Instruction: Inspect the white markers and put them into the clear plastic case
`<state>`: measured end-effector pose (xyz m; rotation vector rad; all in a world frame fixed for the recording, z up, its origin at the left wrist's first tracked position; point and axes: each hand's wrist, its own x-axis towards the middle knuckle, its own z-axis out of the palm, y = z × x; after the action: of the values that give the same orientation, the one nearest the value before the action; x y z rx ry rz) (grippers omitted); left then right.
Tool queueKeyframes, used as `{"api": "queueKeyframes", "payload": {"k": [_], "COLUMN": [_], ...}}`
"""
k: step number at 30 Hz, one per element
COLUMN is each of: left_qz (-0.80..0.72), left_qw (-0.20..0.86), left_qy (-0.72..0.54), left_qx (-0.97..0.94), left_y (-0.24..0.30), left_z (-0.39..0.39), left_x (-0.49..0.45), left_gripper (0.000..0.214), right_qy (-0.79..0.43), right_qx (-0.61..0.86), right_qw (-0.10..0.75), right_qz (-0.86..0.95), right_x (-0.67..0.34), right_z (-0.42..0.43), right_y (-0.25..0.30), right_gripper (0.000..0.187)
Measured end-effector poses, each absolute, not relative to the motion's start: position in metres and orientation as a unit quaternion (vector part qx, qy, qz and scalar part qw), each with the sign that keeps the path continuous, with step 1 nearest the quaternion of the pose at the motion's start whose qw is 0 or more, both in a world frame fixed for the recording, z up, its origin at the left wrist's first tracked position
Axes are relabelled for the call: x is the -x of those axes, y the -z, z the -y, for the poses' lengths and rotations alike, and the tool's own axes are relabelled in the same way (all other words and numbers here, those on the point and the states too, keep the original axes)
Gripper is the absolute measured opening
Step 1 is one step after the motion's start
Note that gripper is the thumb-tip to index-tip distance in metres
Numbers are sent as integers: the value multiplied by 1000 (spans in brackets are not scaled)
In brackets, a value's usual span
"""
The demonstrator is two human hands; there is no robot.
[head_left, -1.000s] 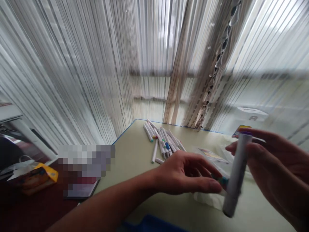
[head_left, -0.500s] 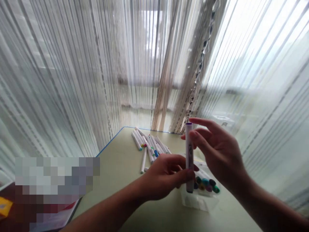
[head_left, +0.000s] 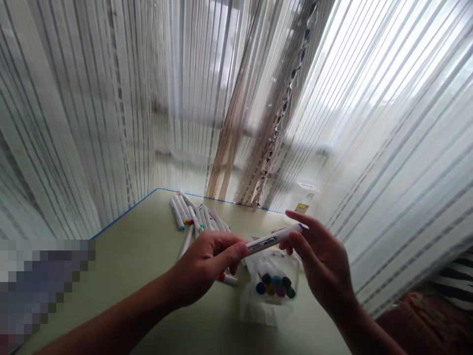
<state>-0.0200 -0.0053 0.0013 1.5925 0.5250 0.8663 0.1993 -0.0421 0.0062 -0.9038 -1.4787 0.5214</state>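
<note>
A white marker with a purple end (head_left: 271, 240) is held up in front of me, nearly level, its purple end to the right and slightly higher. My left hand (head_left: 207, 259) pinches its left end between thumb and fingers. At the purple end, the thumb and bent fingers of my right hand (head_left: 321, 256) close round it, with the index finger stretched out above. Below the marker, a clear plastic case (head_left: 258, 310) holds several markers (head_left: 275, 285) with coloured ends facing me. My left hand partly hides a loose pile of white markers (head_left: 201, 214).
The pale green table (head_left: 148, 256) has a blue edge (head_left: 123, 212) along the back. A marker with a red end (head_left: 228, 279) lies beside the case. String curtains (head_left: 185, 98) hang behind the table. A pale container with a yellow label (head_left: 302, 208) stands at the back right.
The marker has tipped from upright to nearly level, its purple end swinging right. Both hands still hold it. The view has turned, so the table and case appear farther left.
</note>
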Motion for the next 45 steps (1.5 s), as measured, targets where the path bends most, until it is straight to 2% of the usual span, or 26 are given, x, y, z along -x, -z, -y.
{"api": "queueKeyframes", "payload": {"k": [4, 11, 19, 22, 25, 28, 31, 34, 39, 41, 45], "left_qz": [-239, -252, -223, -211, -198, -185, -185, -187, -158, -140, -116], "left_qw": [590, 592, 629, 643, 665, 679, 682, 665, 634, 638, 620], "left_qy": [-365, -424, -472, -435, -379, -339, -309, -281, -363, -407, -440], "left_qx": [-679, -637, -576, -594, -612, -624, -637, -666, -665, -638, -640], "left_y": [-1, 3, 4, 2, 1, 1, 2, 1, -2, -3, -2], "left_z": [7, 2, 1, 2, 5, 9, 15, 18, 17, 16, 17], "left_x": [19, 20, 20, 21, 20, 18, 17, 17, 20, 22, 23], "left_gripper": [38, 36, 29, 27, 29, 38, 40, 35, 32, 30, 45], "right_qy": [-163, -100, -128, -168, -207, -244, -269, -254, -162, -107, -34], "right_qx": [414, 418, 426, 418, 410, 418, 422, 387, 357, 385, 378], "right_qw": [616, 611, 618, 648, 667, 633, 562, 562, 610, 573, 398], "right_qz": [650, 665, 648, 615, 587, 604, 658, 686, 689, 715, 835], "right_x": [-202, -204, -201, -198, -198, -201, -203, -204, -206, -207, -204], "right_z": [46, 49, 46, 42, 41, 45, 52, 58, 70, 76, 81], "right_y": [-6, 1, 8, 8, 7, 8, 8, 5, -8, -13, -22], "right_gripper": [22, 17, 15, 18, 30, 33, 23, 16, 29, 28, 25]}}
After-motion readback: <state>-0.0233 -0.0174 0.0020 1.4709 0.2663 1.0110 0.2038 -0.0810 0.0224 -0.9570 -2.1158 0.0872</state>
